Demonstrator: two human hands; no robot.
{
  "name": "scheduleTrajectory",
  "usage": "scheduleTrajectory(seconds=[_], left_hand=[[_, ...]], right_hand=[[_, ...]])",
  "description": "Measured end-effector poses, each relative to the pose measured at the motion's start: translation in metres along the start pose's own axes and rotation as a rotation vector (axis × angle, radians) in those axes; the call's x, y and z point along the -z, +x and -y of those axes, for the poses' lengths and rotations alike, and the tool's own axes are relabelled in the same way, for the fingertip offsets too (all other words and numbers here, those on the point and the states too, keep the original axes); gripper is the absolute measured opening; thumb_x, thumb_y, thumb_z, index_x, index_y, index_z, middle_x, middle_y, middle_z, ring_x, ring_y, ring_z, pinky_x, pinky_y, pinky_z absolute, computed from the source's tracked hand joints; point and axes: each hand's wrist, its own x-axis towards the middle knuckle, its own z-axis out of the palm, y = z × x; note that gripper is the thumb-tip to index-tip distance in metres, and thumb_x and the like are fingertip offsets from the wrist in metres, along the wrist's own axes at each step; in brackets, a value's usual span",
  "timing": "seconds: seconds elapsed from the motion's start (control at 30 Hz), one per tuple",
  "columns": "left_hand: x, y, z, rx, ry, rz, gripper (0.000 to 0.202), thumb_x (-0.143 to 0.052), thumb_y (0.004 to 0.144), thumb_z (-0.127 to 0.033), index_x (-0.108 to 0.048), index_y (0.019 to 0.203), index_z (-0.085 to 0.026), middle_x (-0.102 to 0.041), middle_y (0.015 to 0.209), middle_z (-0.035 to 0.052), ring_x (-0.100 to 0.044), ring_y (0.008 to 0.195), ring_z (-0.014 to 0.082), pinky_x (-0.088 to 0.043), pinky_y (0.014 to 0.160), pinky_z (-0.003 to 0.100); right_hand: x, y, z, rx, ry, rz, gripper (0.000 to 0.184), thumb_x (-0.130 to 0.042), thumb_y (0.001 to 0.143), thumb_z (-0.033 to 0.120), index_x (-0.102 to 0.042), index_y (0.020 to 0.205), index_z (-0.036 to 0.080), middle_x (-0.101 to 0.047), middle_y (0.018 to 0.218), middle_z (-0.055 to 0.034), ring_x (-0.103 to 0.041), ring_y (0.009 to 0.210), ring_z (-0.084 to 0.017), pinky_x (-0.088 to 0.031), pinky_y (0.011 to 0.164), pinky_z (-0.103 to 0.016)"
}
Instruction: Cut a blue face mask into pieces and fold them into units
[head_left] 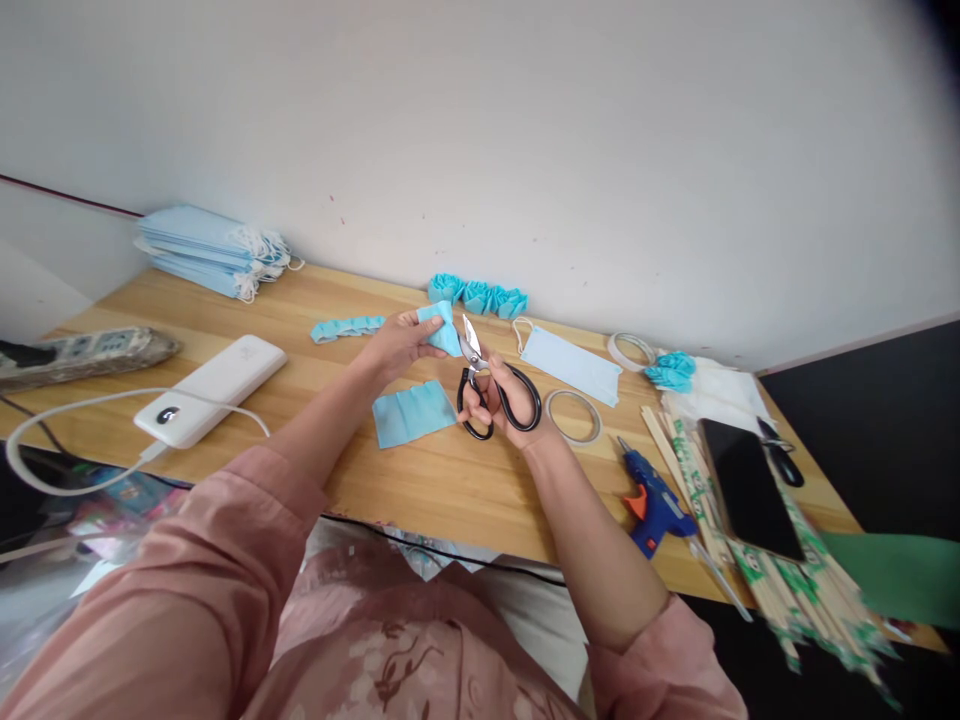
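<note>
My left hand (400,345) pinches a small folded piece of light-blue mask fabric (442,330) and holds it above the wooden table (420,480). My right hand (504,402) grips black-handled scissors (491,385), fingers through the loops, blades slightly apart and touching the fabric piece's right edge. A larger cut piece of blue fabric (412,412) lies flat on the table just below my hands.
A stack of face masks (210,250) sits far left, with a white power bank (214,388) and cable near it. Blue fabric rosettes (478,295), a whole mask (571,365), tape rolls (574,415), a blue glue gun (654,502), a phone (750,488) and wooden sticks (780,580) lie to the right.
</note>
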Motion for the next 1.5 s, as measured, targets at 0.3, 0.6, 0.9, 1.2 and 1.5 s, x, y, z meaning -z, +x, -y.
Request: scheduleTrajectory(seconds=[0.3, 0.6, 0.9, 1.2, 1.5], left_hand=[[-0.001, -0.001, -0.004, -0.007, 0.009, 0.006, 0.037, -0.086, 0.069, -0.041, -0.074, 0.081, -0.009, -0.075, 0.077, 0.0086, -0.069, 0.066, 0.0150, -0.059, 0.062, 0.024], [-0.001, 0.000, 0.002, -0.001, 0.021, 0.026, 0.042, -0.087, 0.066, -0.043, -0.075, 0.087, -0.009, -0.075, 0.079, 0.0091, -0.069, 0.067, 0.0152, -0.058, 0.063, 0.025], [-0.016, -0.009, 0.001, 0.021, 0.027, 0.043, 0.044, -0.088, 0.063, -0.044, -0.076, 0.088, -0.009, -0.075, 0.077, 0.0079, -0.068, 0.068, 0.0145, -0.058, 0.063, 0.025], [-0.022, -0.008, 0.010, 0.036, 0.033, 0.062, 0.043, -0.088, 0.063, -0.044, -0.075, 0.083, -0.009, -0.074, 0.077, 0.0084, -0.068, 0.069, 0.0158, -0.057, 0.063, 0.026], [-0.020, -0.008, 0.009, 0.057, 0.008, 0.076, 0.045, -0.089, 0.061, -0.046, -0.075, 0.083, -0.010, -0.073, 0.075, 0.0060, -0.066, 0.066, 0.0130, -0.059, 0.064, 0.024]], right_hand=[[0.002, -0.001, 0.002, -0.015, -0.023, 0.038, 0.061, -0.060, 0.083, 0.067, -0.063, 0.122, 0.021, -0.053, 0.056, 0.0072, -0.039, 0.040, -0.008, -0.055, 0.058, -0.030], [0.001, 0.000, 0.000, -0.026, -0.042, -0.010, 0.067, -0.059, 0.082, 0.070, -0.061, 0.125, 0.020, -0.054, 0.057, 0.0064, -0.039, 0.040, -0.009, -0.055, 0.058, -0.032], [0.000, 0.001, 0.002, 0.029, -0.002, -0.065, 0.065, -0.061, 0.081, 0.070, -0.061, 0.123, 0.021, -0.054, 0.056, 0.0068, -0.039, 0.040, -0.009, -0.054, 0.053, -0.029], [0.001, 0.004, -0.003, 0.057, 0.019, -0.106, 0.069, -0.060, 0.079, 0.072, -0.059, 0.126, 0.021, -0.056, 0.058, 0.0067, -0.041, 0.039, -0.008, -0.055, 0.053, -0.030], [-0.005, 0.006, -0.010, 0.186, 0.070, -0.203, 0.073, -0.061, 0.083, 0.063, -0.048, 0.142, 0.022, -0.052, 0.053, 0.0091, -0.037, 0.035, -0.007, -0.053, 0.050, -0.026]])
